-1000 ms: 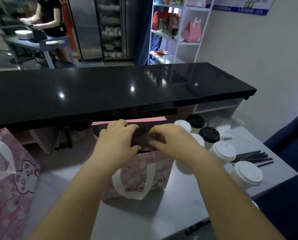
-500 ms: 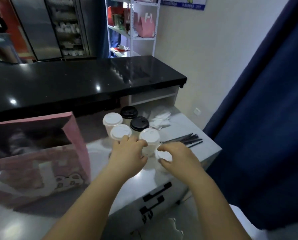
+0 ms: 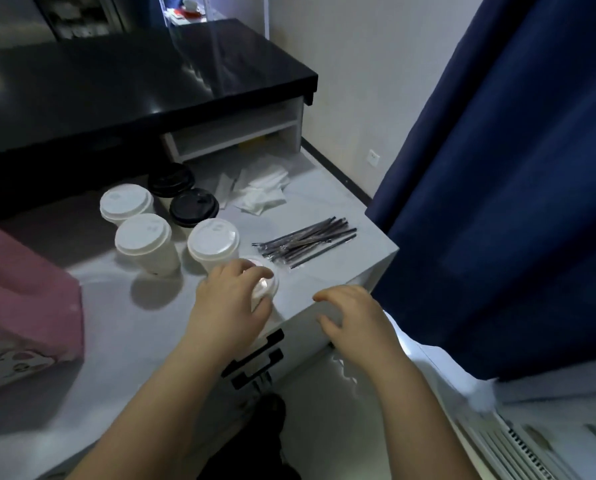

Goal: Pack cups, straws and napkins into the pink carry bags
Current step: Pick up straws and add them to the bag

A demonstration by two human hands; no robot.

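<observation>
My left hand [image 3: 232, 299] grips a white-lidded paper cup [image 3: 263, 284] from above, near the front right corner of the white table [image 3: 123, 327]. My right hand [image 3: 353, 315] hovers just off the table's front edge, fingers loosely spread, holding nothing. Behind the gripped cup stand three more white-lidded cups [image 3: 144, 237] and two black-lidded cups [image 3: 192, 206]. A bundle of wrapped dark straws [image 3: 307, 240] lies to the right of the cups. White napkins [image 3: 262, 192] lie further back. A pink carry bag [image 3: 23, 299] stands at the left edge, partly cut off.
A black counter [image 3: 134, 81] overhangs the back of the table, with a white open shelf [image 3: 234, 133] beneath it. A dark blue curtain [image 3: 504, 168] hangs close on the right. Black drawer handles [image 3: 255, 358] sit on the table's front face.
The view swung right and down, away from the pink bag. My left hand moved onto the cup nearest the front, and my right hand let go of it and drew back past the edge.
</observation>
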